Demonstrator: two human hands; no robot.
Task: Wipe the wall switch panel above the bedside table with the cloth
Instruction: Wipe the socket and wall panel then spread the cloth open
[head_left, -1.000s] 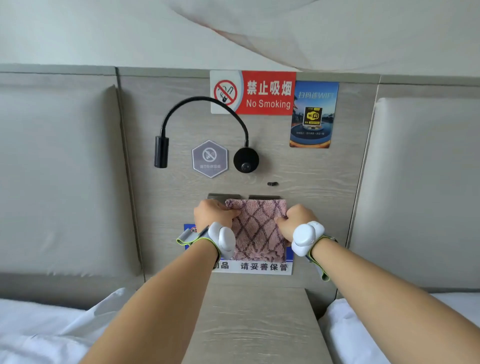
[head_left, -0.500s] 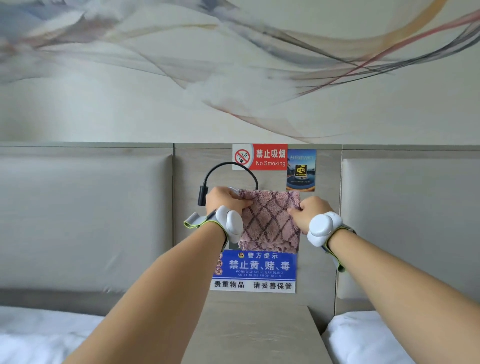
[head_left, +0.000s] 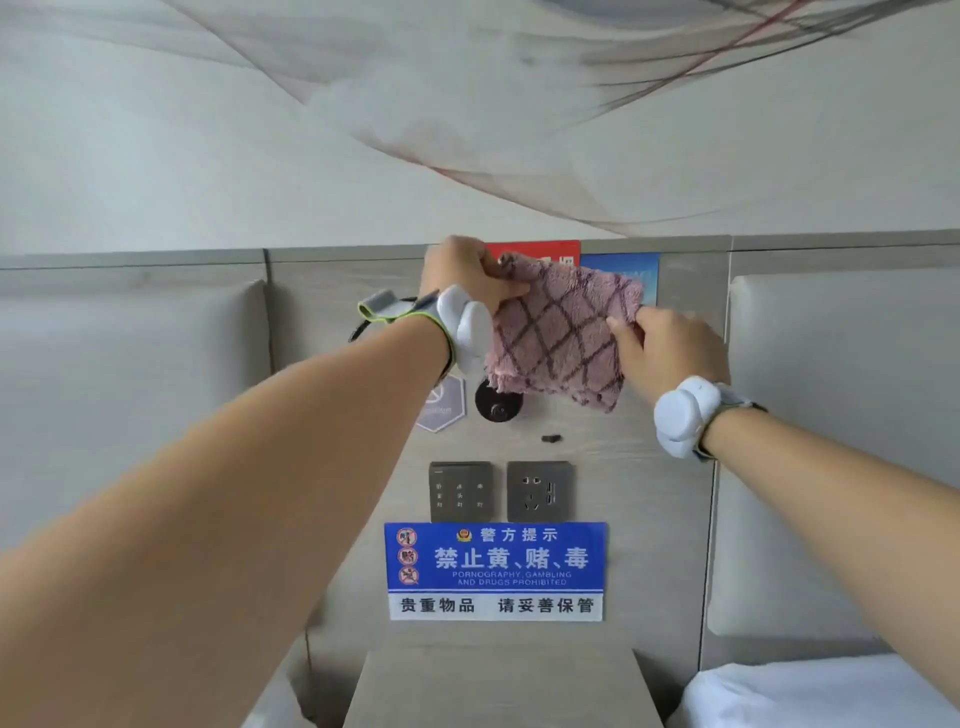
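A pink cloth (head_left: 563, 338) with a dark diamond pattern hangs stretched between both hands, high on the wooden wall panel. My left hand (head_left: 465, 275) grips its upper left corner and my right hand (head_left: 670, 353) pinches its right edge. The dark grey switch panel (head_left: 461, 491) sits uncovered well below the cloth, with a matching power socket (head_left: 540, 491) right beside it. The bedside table (head_left: 501, 691) stands under both.
A blue warning sign (head_left: 496, 569) is fixed just under the switch panel. The black lamp base (head_left: 497, 410) and a hexagonal sticker (head_left: 444, 410) sit below the cloth. Padded headboards (head_left: 130, 415) flank the wooden panel; a white pillow (head_left: 821, 693) lies at bottom right.
Both hands lifted the cloth upward along the wall, from over the switch panel to the signs at the top. The switch panel and socket are now uncovered.
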